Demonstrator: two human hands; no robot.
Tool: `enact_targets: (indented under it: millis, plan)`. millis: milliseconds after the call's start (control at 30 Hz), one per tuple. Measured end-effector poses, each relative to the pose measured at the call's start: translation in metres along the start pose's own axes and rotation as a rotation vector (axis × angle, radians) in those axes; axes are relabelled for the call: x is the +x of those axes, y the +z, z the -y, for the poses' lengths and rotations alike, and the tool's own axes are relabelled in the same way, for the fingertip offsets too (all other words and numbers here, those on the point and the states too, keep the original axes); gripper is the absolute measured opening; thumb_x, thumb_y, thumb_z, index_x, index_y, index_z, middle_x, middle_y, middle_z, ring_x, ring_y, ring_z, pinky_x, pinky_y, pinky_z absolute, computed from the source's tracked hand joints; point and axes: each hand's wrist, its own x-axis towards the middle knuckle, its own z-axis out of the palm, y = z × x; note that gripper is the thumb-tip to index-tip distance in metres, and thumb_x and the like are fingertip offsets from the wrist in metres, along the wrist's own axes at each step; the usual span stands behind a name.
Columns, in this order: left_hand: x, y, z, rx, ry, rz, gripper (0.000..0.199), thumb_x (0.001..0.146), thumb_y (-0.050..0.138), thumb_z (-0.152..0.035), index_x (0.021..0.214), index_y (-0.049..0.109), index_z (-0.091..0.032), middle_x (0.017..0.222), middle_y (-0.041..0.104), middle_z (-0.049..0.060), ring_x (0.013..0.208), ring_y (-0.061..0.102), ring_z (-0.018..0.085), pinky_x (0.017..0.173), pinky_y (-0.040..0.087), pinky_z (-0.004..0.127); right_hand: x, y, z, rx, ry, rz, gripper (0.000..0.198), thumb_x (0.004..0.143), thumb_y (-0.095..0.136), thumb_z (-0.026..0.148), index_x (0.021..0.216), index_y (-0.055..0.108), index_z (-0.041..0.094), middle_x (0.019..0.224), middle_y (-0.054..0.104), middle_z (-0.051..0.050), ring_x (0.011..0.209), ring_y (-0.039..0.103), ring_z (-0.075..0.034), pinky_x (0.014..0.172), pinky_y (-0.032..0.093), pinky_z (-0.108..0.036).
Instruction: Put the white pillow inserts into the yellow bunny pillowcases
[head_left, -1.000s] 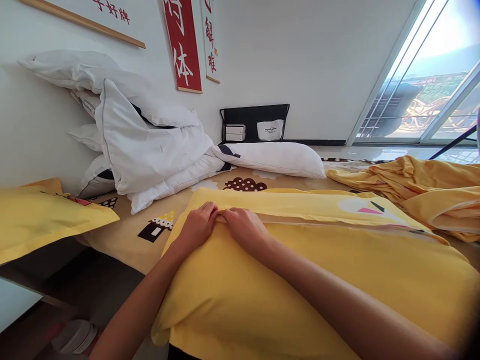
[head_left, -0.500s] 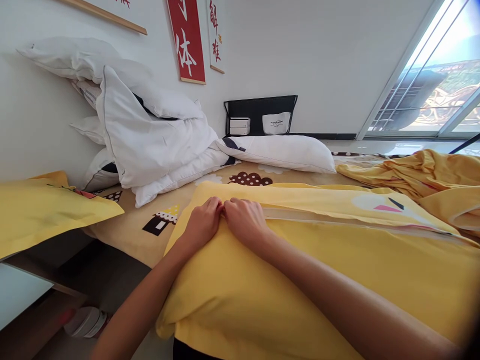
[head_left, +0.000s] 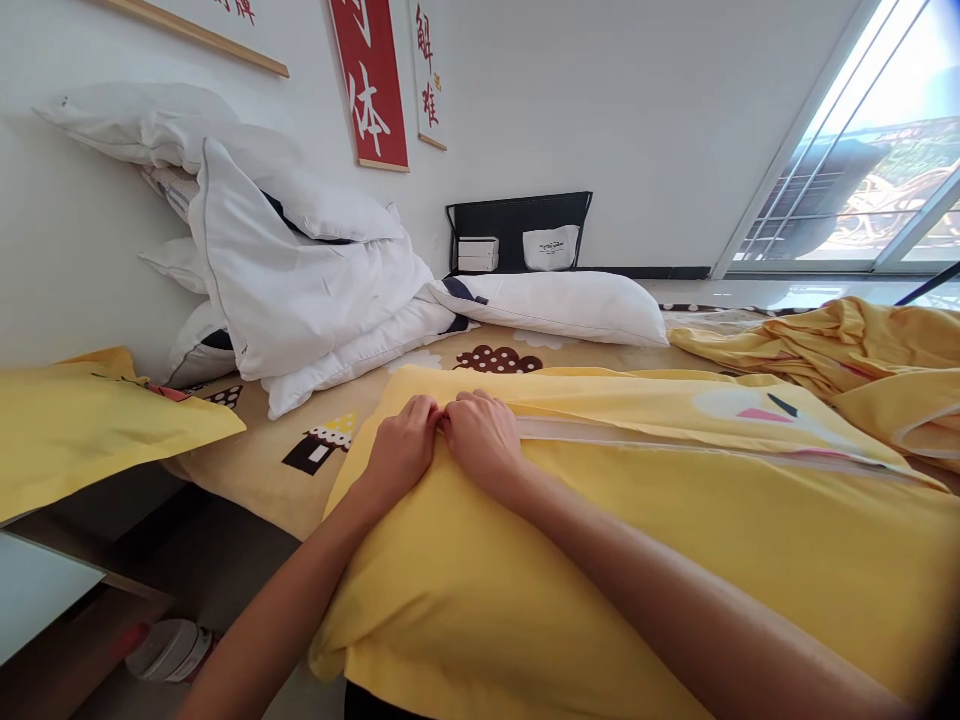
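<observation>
A plump yellow pillowcase lies across the bed in front of me, with a pale strip along its opening seam and a white and pink print at the far side. My left hand pinches the fabric at the left end of that seam, fingers closed. Right beside it, almost touching, my right hand is also closed on the pillowcase's edge. What lies between the fingertips is hidden by the hands.
White pillows are piled against the left wall, and another white pillow lies behind. Crumpled yellow fabric is at right. Another yellow pillowcase sits at left, above a dark gap with a plastic jar.
Both hands stay closed at the same end of the seam, with hardly any movement. The whole view has shifted very slightly.
</observation>
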Motion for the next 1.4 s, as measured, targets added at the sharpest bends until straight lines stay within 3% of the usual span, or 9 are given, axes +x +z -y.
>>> enact_targets:
  millis: [133,233,333,567,800,1033,1200,1300,1400]
  plan:
    - [0.000,-0.004,0.002,-0.065,0.002,-0.021,0.019,0.094,0.034,-0.024,0.082,0.048,-0.021,0.079,0.061,0.003,0.067,0.056,0.017,0.059,0.039,0.028,-0.001,-0.004,0.002,0.085,0.052,-0.039,0.025,0.089,0.044,0.020,0.084,0.068,0.018,0.091,0.067,-0.008,0.090,0.056,-0.020,0.073,0.037,-0.030]
    - [-0.002,-0.011,0.006,-0.151,0.069,-0.066,0.015,0.091,0.040,-0.022,0.096,0.054,-0.020,0.096,0.061,0.007,0.091,0.057,0.020,0.079,0.045,0.033,0.000,-0.009,0.003,0.141,0.093,-0.059,0.024,0.088,0.045,0.021,0.086,0.068,0.017,0.093,0.067,-0.009,0.094,0.055,-0.020,0.074,0.038,-0.030]
    - [-0.006,-0.015,0.011,-0.209,0.104,-0.044,0.024,0.087,0.045,-0.020,0.109,0.056,-0.020,0.109,0.060,0.008,0.108,0.053,0.022,0.094,0.042,0.038,0.002,-0.012,0.003,0.170,0.105,-0.058,0.023,0.086,0.046,0.020,0.084,0.068,0.016,0.091,0.068,-0.009,0.094,0.055,-0.020,0.072,0.037,-0.030]
    - [-0.006,-0.014,0.016,-0.306,0.058,0.007,0.016,0.093,0.046,-0.026,0.093,0.061,-0.020,0.094,0.063,0.006,0.091,0.058,0.019,0.082,0.046,0.033,0.004,-0.015,0.003,0.142,0.110,-0.037,0.021,0.084,0.047,0.017,0.081,0.068,0.015,0.088,0.068,-0.010,0.090,0.056,-0.020,0.068,0.036,-0.029]
    - [-0.006,-0.009,0.015,-0.182,0.056,-0.034,0.019,0.094,0.040,-0.022,0.087,0.058,-0.019,0.089,0.062,0.006,0.087,0.055,0.019,0.080,0.045,0.034,-0.001,-0.028,-0.006,0.036,0.036,-0.032,0.019,0.081,0.048,0.013,0.077,0.067,0.013,0.084,0.066,-0.012,0.086,0.055,-0.021,0.066,0.035,-0.028]
    - [-0.008,-0.011,0.016,-0.079,0.163,-0.063,0.020,0.094,0.039,-0.021,0.096,0.059,-0.018,0.096,0.062,0.008,0.093,0.055,0.021,0.086,0.042,0.037,-0.013,-0.049,-0.037,-0.039,0.043,-0.024,0.016,0.079,0.051,0.013,0.070,0.065,0.015,0.075,0.065,-0.009,0.086,0.054,-0.021,0.065,0.034,-0.028]
    - [0.018,-0.030,-0.010,-0.095,0.285,0.088,0.026,0.092,0.045,-0.026,0.114,0.059,-0.022,0.110,0.062,0.008,0.106,0.054,0.023,0.092,0.040,0.039,-0.014,-0.062,-0.046,-0.025,0.056,-0.005,0.017,0.082,0.053,0.018,0.070,0.065,0.016,0.077,0.065,-0.009,0.086,0.056,-0.020,0.065,0.035,-0.027]
    - [0.036,-0.033,-0.025,-0.118,0.336,0.197,0.016,0.090,0.052,-0.032,0.091,0.063,-0.021,0.094,0.064,0.006,0.092,0.057,0.022,0.083,0.044,0.037,-0.013,-0.066,-0.046,-0.011,0.065,-0.004,0.015,0.081,0.054,0.019,0.069,0.064,0.018,0.079,0.065,-0.008,0.088,0.056,-0.019,0.066,0.036,-0.026]
    - [0.044,-0.028,-0.028,-0.191,0.273,0.214,0.013,0.085,0.056,-0.026,0.074,0.059,-0.020,0.080,0.063,0.003,0.077,0.057,0.019,0.074,0.044,0.033,-0.018,-0.068,-0.050,-0.034,0.093,0.015,0.015,0.079,0.054,0.016,0.067,0.063,0.017,0.080,0.065,-0.009,0.086,0.056,-0.019,0.065,0.036,-0.026]
